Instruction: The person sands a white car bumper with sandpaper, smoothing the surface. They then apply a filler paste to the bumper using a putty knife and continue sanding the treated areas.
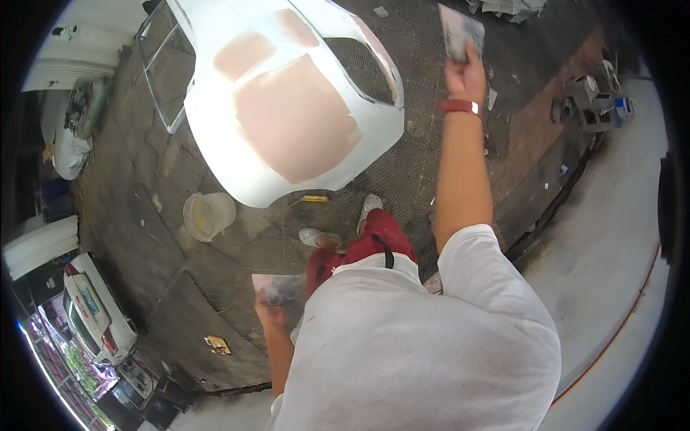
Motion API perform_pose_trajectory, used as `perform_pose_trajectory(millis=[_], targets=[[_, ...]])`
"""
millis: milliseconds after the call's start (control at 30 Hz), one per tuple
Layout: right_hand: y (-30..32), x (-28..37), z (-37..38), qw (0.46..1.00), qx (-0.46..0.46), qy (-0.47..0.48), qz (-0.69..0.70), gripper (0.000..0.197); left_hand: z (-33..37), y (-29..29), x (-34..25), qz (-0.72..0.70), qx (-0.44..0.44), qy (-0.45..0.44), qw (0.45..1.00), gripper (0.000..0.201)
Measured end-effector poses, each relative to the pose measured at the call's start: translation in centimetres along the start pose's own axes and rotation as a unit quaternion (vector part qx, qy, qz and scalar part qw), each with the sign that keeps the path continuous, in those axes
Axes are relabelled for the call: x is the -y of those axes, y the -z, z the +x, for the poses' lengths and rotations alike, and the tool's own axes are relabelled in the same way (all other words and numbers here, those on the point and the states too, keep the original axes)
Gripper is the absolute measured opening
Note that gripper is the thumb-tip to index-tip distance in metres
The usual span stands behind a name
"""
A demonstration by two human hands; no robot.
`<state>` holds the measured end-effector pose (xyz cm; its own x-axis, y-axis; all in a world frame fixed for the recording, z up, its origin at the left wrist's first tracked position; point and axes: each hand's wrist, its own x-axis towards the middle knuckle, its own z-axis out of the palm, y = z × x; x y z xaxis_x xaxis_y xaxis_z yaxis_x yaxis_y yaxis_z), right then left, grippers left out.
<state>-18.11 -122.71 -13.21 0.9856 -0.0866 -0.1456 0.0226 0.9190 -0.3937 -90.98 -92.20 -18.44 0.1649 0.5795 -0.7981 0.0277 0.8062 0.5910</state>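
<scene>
My right hand (466, 80), with a red band at its wrist, stretches out to the upper right and is closed on a thin rectangular sheet (460, 30), mottled grey and pinkish. Lower down at my left side, my left hand (270, 312) grips a similar flat sheet (282, 287). Motion blur hides what kind of sheets they are. Ahead of me stands a large white car body panel (205, 118) with an opening at its right. Dull pink filler patches (291, 118) cover parts of it. Both hands are apart from the panel.
A translucent bucket (221, 213) stands on the dark floor left of my feet, near a yellow tool (315, 199) with a cord. A small yellow object (218, 345) lies farther left. Grey blocks (591, 104) sit by the right wall. A white car (99, 309) is at the left.
</scene>
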Motion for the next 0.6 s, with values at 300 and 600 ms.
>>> perform_pose_trajectory(millis=[300, 600], targets=[[4.0, 1.7, -4.3, 0.872, -0.183, 0.158, -0.426, 0.057, -1.1, -0.5, 1.4, -0.014, -0.026, 0.011, 1.0, 0.042], [-4.7, -4.9, -5.8, 0.903, 0.02, 0.017, -0.429, 0.05, 1.1, -1.5, 0.6, 0.009, -0.003, 0.011, 1.0, 0.05]])
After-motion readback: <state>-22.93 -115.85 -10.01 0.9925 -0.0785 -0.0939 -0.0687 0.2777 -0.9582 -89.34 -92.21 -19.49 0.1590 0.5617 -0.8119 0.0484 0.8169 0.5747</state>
